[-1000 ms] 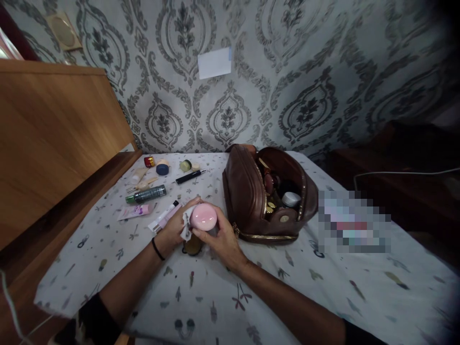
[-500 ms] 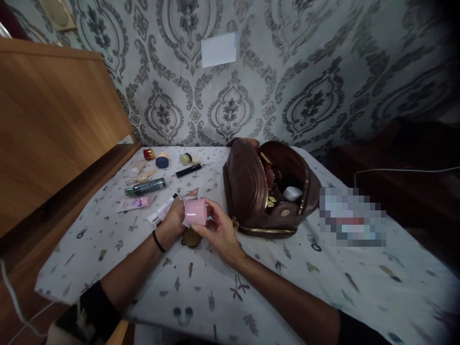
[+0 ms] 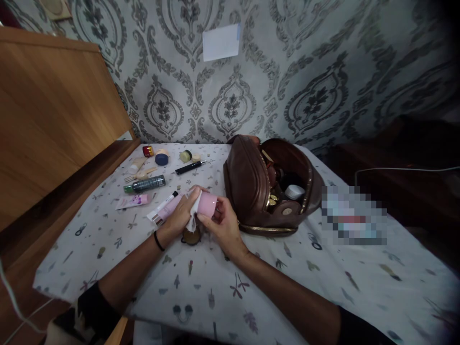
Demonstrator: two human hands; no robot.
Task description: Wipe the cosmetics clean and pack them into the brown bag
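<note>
Between my hands is a pink jar, tipped on its side above the table. My right hand grips its right end between thumb and fingers. A white wipe is in my left hand, pressed against the jar's left end. Under my hands, partly hidden, lies a round brownish-gold object. Just beyond my left hand are pale tubes, one with a black cap. To my right hand's right stands an open brown leather bag, with a white-topped container inside.
On the left of the patterned tablecloth lie a pink tube, a dark green bottle, a black pen-like item and several small jars. A wooden panel borders the left side. A blurred-out item lies at right.
Both hands and the pink jar have shifted slightly right. The jar is turned, and more of the white wipe now shows between my left hand and it.
</note>
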